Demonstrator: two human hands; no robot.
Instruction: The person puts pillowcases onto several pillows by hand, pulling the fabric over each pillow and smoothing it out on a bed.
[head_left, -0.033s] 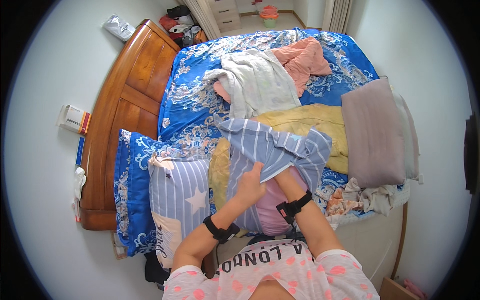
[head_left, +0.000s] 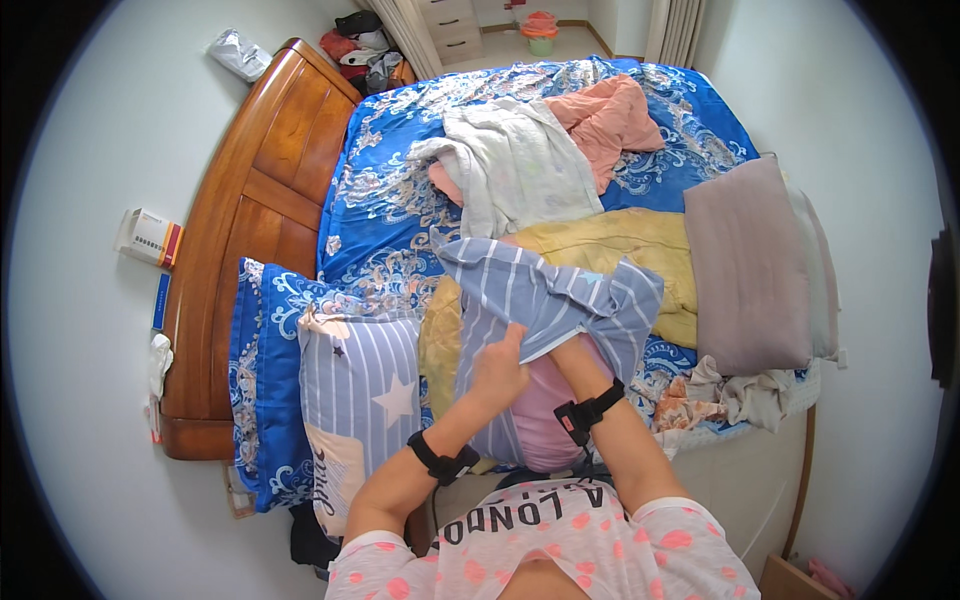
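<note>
A blue-grey pillowcase (head_left: 540,285) with white stripes is partly drawn over a pink pillow (head_left: 555,415) in front of me. My left hand (head_left: 500,368) is closed on the edge of the pillowcase's opening, fingers bunching the cloth. The right forearm (head_left: 605,425) reaches into that opening, between the cloth and the pink pillow. My right hand itself is hidden inside, so its grip does not show. Just left of my left arm lies a pillow in a matching striped case with a star (head_left: 393,402).
A blue patterned pillow (head_left: 262,385) leans by the wooden headboard (head_left: 285,195). A yellow cloth (head_left: 600,240) lies under the pillowcase's far side. Beyond are a white blanket (head_left: 520,165) and a pink one (head_left: 615,120). A mauve cushion (head_left: 745,265) stands right, near crumpled clothes (head_left: 755,398).
</note>
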